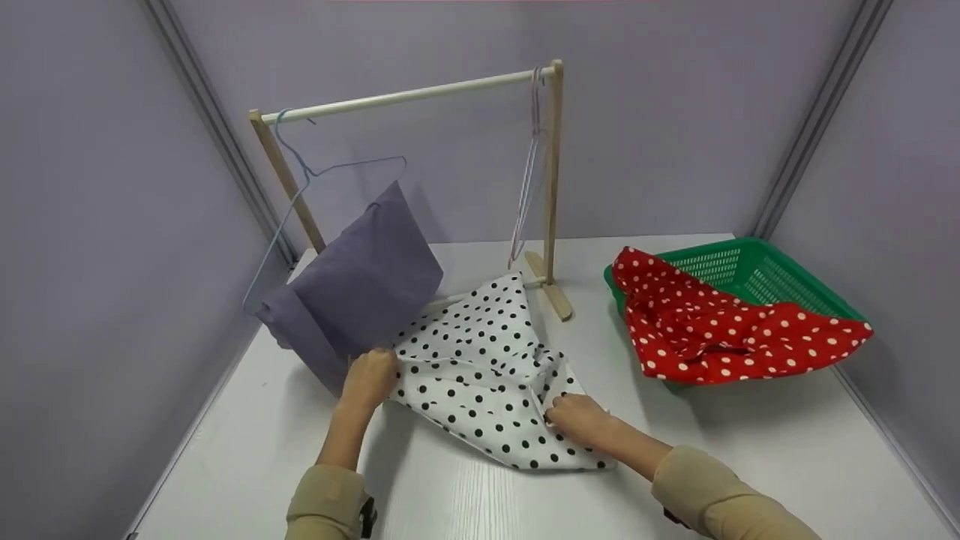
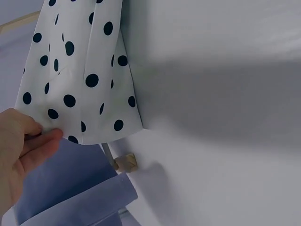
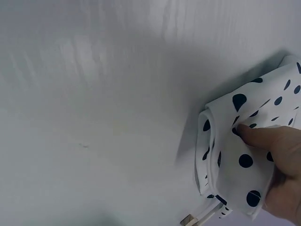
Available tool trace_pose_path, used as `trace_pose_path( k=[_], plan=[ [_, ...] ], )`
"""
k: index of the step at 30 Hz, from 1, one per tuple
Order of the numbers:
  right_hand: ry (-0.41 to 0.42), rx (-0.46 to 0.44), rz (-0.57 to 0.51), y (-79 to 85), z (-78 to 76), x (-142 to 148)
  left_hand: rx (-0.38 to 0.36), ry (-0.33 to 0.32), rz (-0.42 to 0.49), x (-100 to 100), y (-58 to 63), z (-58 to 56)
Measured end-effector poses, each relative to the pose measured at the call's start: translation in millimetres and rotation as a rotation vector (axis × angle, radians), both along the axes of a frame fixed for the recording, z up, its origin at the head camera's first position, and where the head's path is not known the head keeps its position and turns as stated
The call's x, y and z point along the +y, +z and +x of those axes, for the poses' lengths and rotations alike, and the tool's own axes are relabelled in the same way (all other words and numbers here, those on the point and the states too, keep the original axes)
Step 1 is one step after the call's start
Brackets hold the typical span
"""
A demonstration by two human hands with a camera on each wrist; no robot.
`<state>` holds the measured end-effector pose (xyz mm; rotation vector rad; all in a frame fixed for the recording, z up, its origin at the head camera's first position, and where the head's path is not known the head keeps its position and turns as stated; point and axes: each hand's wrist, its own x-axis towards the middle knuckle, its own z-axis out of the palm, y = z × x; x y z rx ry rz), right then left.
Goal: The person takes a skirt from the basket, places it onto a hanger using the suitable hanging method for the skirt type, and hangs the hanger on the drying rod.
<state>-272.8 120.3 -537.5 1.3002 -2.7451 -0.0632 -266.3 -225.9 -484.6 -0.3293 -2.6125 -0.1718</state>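
A white cloth with black polka dots (image 1: 472, 375) spreads between my two hands, creased and gathered near the right one. At its left edge my left hand (image 1: 371, 375) pinches the fabric; the left wrist view has thumb and fingers on the dotted cloth (image 2: 70, 80) at its border. My right hand (image 1: 577, 420) grips a bunched part on the other side, and the right wrist view has the thumb (image 3: 251, 135) pressed on the folded fabric. Just beyond the left hand, a purple-grey cloth (image 1: 360, 277) hangs from a light blue hanger (image 1: 289, 206).
A wooden rack with a white bar (image 1: 412, 96) stands at the back of the white table (image 1: 465, 510). More thin hangers (image 1: 525, 187) hang at its right end. To the right, a red cloth with white dots (image 1: 697, 330) drapes over a green basket (image 1: 810, 281).
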Motion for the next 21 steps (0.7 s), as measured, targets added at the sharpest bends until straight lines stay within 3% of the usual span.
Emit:
trace_pose_path(
  k=[7, 12, 17, 21],
  plan=[
    [-0.159, -0.050, 0.090, 10.4, -0.8, 15, -0.044, 0.019, 0.085, 23, -5.7, -11.4],
    [-0.217, -0.079, 0.134, 17.2, -4.2, 19, -0.011, 0.009, 0.069, 33, -5.6, -22.0],
    [-0.243, -0.142, 0.095, 14.0, -2.9, 18, 0.148, -0.043, 0.066, 37, -2.1, -27.4],
    [-0.200, -0.138, 0.050, 10.1, 1.3, 15, 0.252, -0.106, 0.107, 32, 2.1, -29.7]
  ],
)
